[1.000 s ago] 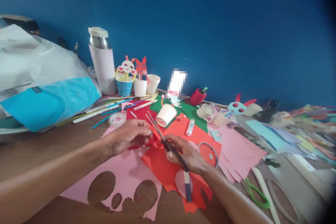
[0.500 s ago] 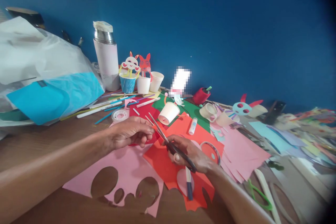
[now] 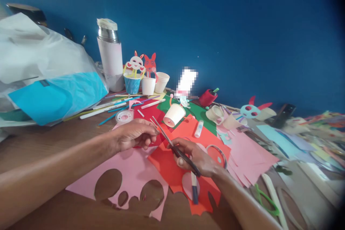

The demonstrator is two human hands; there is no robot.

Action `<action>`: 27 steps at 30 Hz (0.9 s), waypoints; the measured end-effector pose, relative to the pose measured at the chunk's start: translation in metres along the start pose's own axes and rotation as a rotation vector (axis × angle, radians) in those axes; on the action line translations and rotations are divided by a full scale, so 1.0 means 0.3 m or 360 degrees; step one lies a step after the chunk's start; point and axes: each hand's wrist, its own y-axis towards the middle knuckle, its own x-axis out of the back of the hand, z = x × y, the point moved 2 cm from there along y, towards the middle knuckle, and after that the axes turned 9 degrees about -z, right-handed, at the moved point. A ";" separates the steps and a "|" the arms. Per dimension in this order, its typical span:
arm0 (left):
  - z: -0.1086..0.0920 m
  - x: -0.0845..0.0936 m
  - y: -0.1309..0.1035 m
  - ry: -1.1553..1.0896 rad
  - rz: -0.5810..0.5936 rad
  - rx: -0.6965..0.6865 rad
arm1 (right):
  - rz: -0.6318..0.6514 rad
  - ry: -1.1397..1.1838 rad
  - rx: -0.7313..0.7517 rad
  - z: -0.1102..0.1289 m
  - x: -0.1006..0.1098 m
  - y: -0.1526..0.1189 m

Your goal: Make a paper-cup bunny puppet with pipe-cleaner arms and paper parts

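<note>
The right hand (image 3: 198, 158) is closed round the dark handles of the scissors (image 3: 172, 143), whose blades stand parted and point far-left. The left hand (image 3: 134, 134) pinches a small red paper piece (image 3: 151, 143) between thumb and fingertips, holding it right at the blades, just above the worktop (image 3: 40, 143). To cut it cleanly, I judge the left hand should feed and turn the scrap while the blades take short bites near their pivot (long snips would tear so small a piece), with fingertips kept clear of the edge. Under the hands lie an orange-red sheet (image 3: 167, 169) and, nearer left, a pink sheet (image 3: 129, 172) with round holes cut out. A blue marker (image 3: 194, 188) lies below the right wrist. Farther off stand a tipped paper cup (image 3: 174, 115), a glue stick (image 3: 199, 128) and a tall flask (image 3: 110, 57).
</note>
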 end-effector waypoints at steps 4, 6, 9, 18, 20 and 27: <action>0.000 0.000 -0.001 -0.0003 -0.0021 0.0024 | -0.0021 0.0015 -0.0023 -0.006 0.001 0.000; -0.002 -0.002 -0.003 0.0002 -0.0018 0.0033 | -0.0027 0.0029 -0.0045 -0.011 0.001 0.000; -0.007 -0.004 -0.007 0.0002 -0.0026 0.0060 | -0.0040 0.0041 -0.0068 -0.015 0.000 0.001; -0.007 -0.004 -0.008 -0.0017 -0.0029 0.0059 | -0.0112 0.0016 -0.0114 -0.019 -0.003 0.003; -0.006 -0.004 -0.007 -0.0019 -0.0028 0.0051 | -0.0127 0.0026 -0.0118 -0.021 -0.004 0.004; -0.006 -0.006 -0.008 -0.0035 -0.0016 0.0047 | -0.0181 0.0050 -0.0135 -0.023 -0.011 0.003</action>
